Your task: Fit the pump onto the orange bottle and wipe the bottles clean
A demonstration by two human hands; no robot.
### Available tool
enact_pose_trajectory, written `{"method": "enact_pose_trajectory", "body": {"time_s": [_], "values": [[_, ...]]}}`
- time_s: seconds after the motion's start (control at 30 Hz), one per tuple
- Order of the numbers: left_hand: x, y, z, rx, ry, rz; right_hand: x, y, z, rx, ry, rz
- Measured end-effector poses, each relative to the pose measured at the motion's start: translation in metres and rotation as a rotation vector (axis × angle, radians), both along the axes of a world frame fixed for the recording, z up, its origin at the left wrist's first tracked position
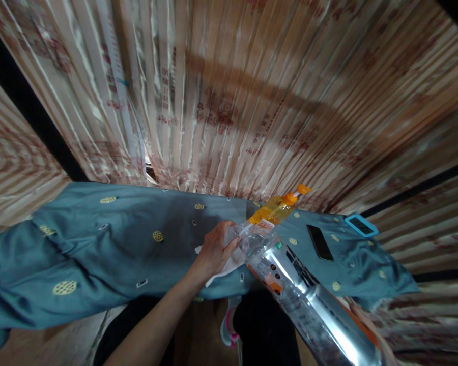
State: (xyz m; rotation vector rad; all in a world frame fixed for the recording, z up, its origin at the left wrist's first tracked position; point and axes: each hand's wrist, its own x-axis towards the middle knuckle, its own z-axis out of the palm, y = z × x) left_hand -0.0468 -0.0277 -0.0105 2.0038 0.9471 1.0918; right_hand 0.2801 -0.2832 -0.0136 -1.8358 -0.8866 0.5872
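Note:
A large clear plastic bottle with a silver and orange label slants across the lower right, its neck toward the middle. My left hand is closed at the neck end, with a white tissue in its fingers. The tissue hangs down over the table's front part. Along the bottle's lower right side a strip of my right hand shows; most of it is hidden behind the bottle. Just beyond the neck is a pump bottle of yellow liquid with an orange pump head, partly covered by the clear bottle.
A blue-green patterned cloth covers the table. On its right side lie a dark phone and a blue-framed device. Striped curtains hang close behind and at both sides. My dark-clad legs are below the front edge.

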Motion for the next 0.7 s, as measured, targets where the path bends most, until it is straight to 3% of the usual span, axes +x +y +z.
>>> {"method": "enact_pose_trajectory", "body": {"time_s": [0.33, 0.53, 0.7], "values": [[0.0, -0.001, 0.002, 0.001, 0.012, -0.001, 0.002, -0.004, -0.005, -0.023, 0.099, -0.049], [0.0, -0.002, 0.004, -0.003, 0.01, -0.004, -0.012, 0.001, 0.012, -0.033, 0.086, -0.038], [0.001, -0.001, 0.001, 0.021, 0.004, 0.007, -0.043, 0.007, 0.03, 0.052, -0.012, -0.075]]}}
